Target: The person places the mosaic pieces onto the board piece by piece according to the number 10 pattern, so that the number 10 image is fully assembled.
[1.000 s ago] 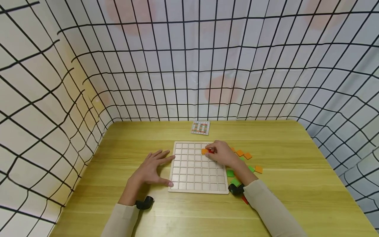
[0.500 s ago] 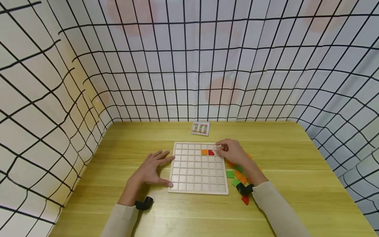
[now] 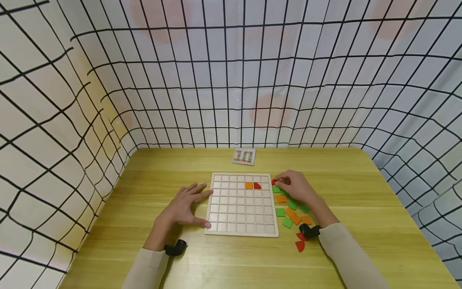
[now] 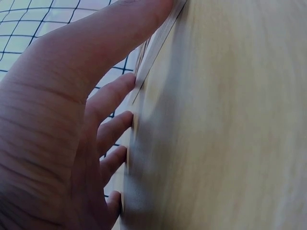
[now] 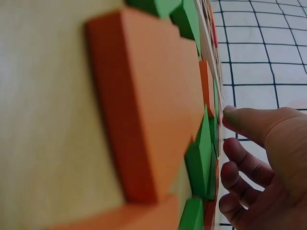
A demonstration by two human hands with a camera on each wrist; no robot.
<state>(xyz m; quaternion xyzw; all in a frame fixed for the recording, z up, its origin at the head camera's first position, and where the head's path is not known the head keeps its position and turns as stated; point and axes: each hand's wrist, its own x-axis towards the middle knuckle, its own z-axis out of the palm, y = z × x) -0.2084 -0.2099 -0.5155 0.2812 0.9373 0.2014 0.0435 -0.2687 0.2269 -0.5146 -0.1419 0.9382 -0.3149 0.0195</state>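
Observation:
A wooden grid board [image 3: 232, 208] lies mid-table with an orange square tile [image 3: 249, 185] and a red quarter-round tile [image 3: 257, 186] in its upper rows. My left hand [image 3: 188, 204] rests spread at the board's left side, thumb and forefinger at its edge; the left wrist view shows these straight fingers [image 4: 112, 98] too. Past the board's upper right edge, my right hand [image 3: 296, 187] has its fingertips right at another red tile [image 3: 274, 182]. In the right wrist view, the thumb and bent fingers [image 5: 249, 163] stand apart with nothing visible between them.
Loose tiles lie right of the board, among them a green square [image 3: 280, 212], an orange square [image 3: 281, 198] and red quarter-rounds [image 3: 300, 246]. A small printed pattern card [image 3: 244, 156] lies behind the board. Grid-patterned curtains [image 3: 231, 100] surround the table [image 3: 231, 265].
My right hand has left the red tile in its cell beside the orange one and moved right, off the board. More loose tiles show now. My left hand has stayed put.

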